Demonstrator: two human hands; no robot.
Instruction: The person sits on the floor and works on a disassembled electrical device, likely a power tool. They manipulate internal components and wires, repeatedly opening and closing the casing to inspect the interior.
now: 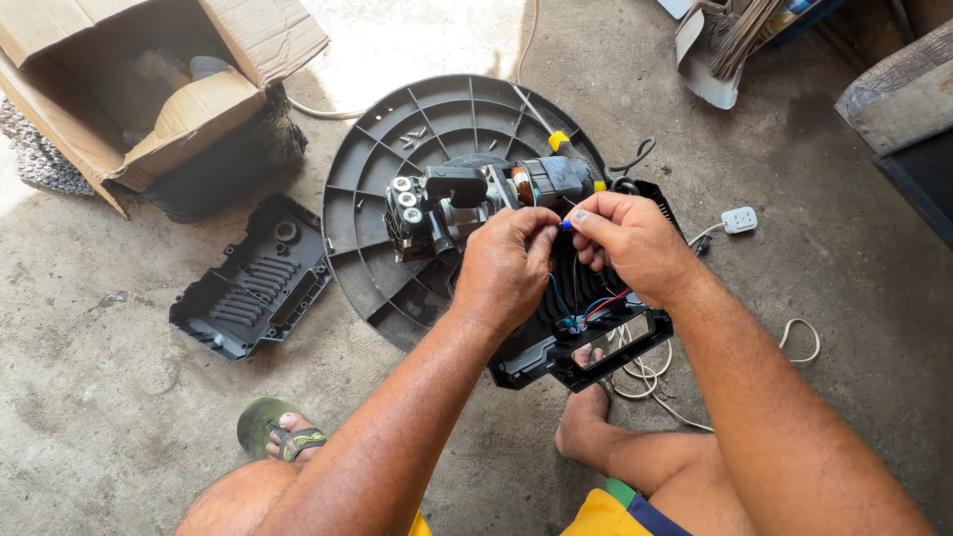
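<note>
My left hand (pixel 506 263) and my right hand (pixel 630 238) meet above an open black plastic housing (pixel 556 362). Both pinch a thin wire with a small blue connector (pixel 565 225) between the fingertips. Red, blue and black wires (pixel 591 310) run down from the hands into the housing. Just behind the hands lies a black motor and pump unit (pixel 467 203) with copper windings showing. It rests on a round dark grey ribbed plate (pixel 397 139). A screwdriver with a yellow and black handle (pixel 556 139) lies on the plate beside the motor.
A black ribbed cover (pixel 253 283) lies on the concrete floor to the left. An open cardboard box (pixel 159 79) stands at the upper left. A white socket block (pixel 740 218) and loose white cord (pixel 804 337) lie at the right. My feet (pixel 586 422) rest below the housing.
</note>
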